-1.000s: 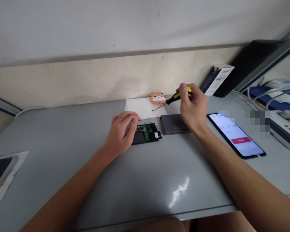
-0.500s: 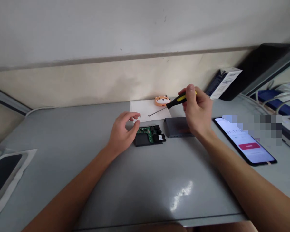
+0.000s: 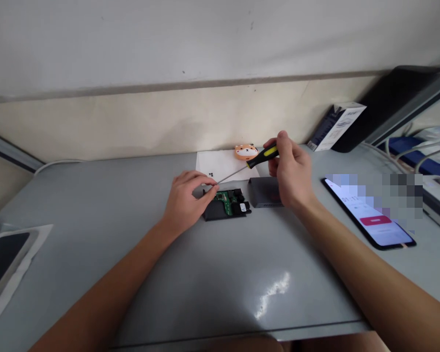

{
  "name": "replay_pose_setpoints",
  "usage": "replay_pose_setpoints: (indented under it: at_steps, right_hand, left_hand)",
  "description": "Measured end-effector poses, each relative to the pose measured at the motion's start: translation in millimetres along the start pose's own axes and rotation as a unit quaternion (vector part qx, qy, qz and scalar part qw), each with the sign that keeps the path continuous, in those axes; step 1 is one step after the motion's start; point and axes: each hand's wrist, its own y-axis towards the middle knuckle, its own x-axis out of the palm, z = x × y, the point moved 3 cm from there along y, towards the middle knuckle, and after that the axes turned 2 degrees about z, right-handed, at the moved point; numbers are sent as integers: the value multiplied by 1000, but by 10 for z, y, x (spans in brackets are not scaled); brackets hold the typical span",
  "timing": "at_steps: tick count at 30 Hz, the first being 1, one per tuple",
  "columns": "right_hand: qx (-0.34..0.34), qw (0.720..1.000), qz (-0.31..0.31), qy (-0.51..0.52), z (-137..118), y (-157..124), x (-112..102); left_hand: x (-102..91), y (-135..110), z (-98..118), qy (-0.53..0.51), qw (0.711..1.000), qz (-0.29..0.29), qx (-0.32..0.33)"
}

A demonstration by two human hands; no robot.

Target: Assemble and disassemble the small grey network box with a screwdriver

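Observation:
My right hand (image 3: 295,171) is wrapped round the black and yellow handle of a screwdriver (image 3: 262,156), whose thin shaft slants down to the left. At the shaft's end, the thumb and forefinger of my left hand (image 3: 185,200) are pinched together on the tip; any small part between them is hidden. Just below those fingertips lies a black tray-like casing (image 3: 216,211) with a green circuit board (image 3: 227,198) in it. A dark grey box-shaped cover (image 3: 262,193) sits to its right, partly behind my right hand. Several tiny dark screws (image 3: 211,174) rest on a white paper (image 3: 223,159).
An orange animal-faced case (image 3: 246,152) stands on the paper's far edge. To the right are a lit phone (image 3: 374,215), a leaning carton (image 3: 337,126) and a power strip with cables (image 3: 438,198). A dark flat device (image 3: 7,259) lies at the left edge of the grey table (image 3: 190,288).
The screwdriver has moved left and slightly down with my right hand. My left thumb and forefinger, apart before, have closed at its tip. More of the tiny screws on the paper show now.

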Motion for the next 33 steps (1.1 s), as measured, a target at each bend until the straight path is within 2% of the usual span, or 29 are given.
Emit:
replay_pose_setpoints:
  at_steps: [5,17,19,25,33]
  right_hand:
    - [19,1000,-4,7,8,-11,9]
    - [-62,997,-5,-44,-80,-66,17]
    - [-74,996,-1,-52,-100,-76,17]
    - [-93,994,5,-63,-127,-95,13]
    - [-109,992,-30,-60,-176,-131,40]
  left_hand:
    - [0,-11,-4,32,999,15,39]
    - [-31,-30,43,125,979,46,152]
    - [-39,-25,56,129,979,43,150]
    - [-31,-3,52,128,988,-6,90]
    - [-34,5,73,124,986,-34,110]
